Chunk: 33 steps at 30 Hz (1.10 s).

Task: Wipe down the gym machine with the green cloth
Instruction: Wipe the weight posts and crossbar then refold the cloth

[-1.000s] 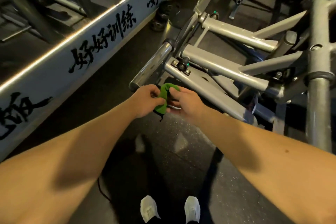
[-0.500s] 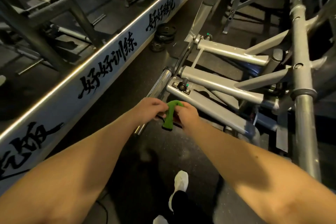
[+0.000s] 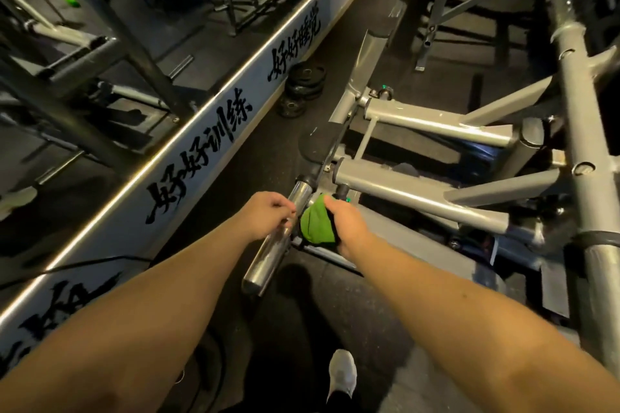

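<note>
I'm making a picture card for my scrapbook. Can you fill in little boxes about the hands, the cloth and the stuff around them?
Place: a gym, beside a grey machine
Left hand: curled round the chrome bar
Right hand: grips the green cloth
Cloth: bunched up, right beside the bar
Nearby: black weight plates, stacked up
Below: one white shoe
</note>
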Motion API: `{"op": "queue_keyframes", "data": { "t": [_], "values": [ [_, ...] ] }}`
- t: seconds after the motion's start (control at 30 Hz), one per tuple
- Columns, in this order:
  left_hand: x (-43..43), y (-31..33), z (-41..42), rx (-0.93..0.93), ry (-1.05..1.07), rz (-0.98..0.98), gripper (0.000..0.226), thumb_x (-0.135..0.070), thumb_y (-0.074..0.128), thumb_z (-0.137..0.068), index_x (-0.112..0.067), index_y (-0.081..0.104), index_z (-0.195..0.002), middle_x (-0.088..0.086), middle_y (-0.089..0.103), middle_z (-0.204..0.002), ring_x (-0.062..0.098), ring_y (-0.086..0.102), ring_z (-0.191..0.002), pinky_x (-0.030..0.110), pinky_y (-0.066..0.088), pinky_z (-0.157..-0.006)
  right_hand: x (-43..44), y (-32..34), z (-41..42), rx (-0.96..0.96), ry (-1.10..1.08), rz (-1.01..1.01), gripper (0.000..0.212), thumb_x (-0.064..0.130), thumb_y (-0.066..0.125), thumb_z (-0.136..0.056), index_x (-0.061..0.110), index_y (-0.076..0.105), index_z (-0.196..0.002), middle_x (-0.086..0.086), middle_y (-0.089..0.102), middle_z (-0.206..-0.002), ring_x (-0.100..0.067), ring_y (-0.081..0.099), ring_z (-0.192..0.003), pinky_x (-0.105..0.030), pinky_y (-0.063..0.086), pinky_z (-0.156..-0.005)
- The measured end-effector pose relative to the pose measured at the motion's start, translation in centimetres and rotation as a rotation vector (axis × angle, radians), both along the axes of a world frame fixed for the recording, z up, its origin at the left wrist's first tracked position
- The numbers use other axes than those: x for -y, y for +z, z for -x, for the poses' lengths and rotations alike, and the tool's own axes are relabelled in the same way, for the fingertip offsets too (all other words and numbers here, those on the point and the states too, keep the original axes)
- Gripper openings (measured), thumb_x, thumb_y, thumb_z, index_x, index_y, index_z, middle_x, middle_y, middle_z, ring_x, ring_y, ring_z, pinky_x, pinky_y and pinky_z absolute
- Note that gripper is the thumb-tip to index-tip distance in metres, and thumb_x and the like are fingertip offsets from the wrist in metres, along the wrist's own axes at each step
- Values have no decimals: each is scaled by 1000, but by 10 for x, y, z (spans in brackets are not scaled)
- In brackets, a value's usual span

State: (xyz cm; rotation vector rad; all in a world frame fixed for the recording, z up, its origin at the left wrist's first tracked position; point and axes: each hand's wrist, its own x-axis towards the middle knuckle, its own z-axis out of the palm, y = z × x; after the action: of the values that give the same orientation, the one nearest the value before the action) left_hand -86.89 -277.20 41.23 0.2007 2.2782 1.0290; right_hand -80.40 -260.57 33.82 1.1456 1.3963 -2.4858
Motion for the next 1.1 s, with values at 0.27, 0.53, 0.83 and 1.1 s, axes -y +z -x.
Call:
{"op": "queue_keyframes", "data": {
  "t": [0.27, 0.53, 0.83, 1.1],
  "values": [
    [15, -42, 45, -64, 33, 162, 9, -18, 69, -95, -14, 71, -103, 6, 72, -97, 20, 68, -92, 33, 54, -86, 8, -33, 33, 62, -29, -141, 37, 35, 75, -88, 11, 66, -114, -19, 74, -109, -34, 73, -97, -51, 61, -86],
    [40, -104, 86, 104, -83, 95, 34, -9, 68, -94, -4, 60, -127, 10, 69, -101, 21, 65, -89, 28, 50, -79, 63, -42, 54, 172, 26, -511, 35, 10, 68, -95, 18, 57, -128, -1, 61, -108, -19, 61, -101, -28, 51, -85],
    [40, -123, 114, 152, -350, -54, 31, -7, 59, -101, -8, 61, -132, 8, 71, -103, 15, 68, -82, 12, 51, -56, 143, -58, 30, 533, 216, -940, 47, 41, 59, -100, 23, 54, -144, -15, 65, -115, -33, 61, -111, -38, 48, -94],
    [-5, -129, 152, 176, -268, -99, 41, -18, 70, -96, -14, 60, -135, 6, 72, -100, 21, 70, -81, 42, 62, -84, 164, -62, 52, 690, 76, -850, 50, 60, 55, -95, 24, 53, -131, 3, 67, -100, -25, 68, -100, -38, 55, -82]
  ]
}}
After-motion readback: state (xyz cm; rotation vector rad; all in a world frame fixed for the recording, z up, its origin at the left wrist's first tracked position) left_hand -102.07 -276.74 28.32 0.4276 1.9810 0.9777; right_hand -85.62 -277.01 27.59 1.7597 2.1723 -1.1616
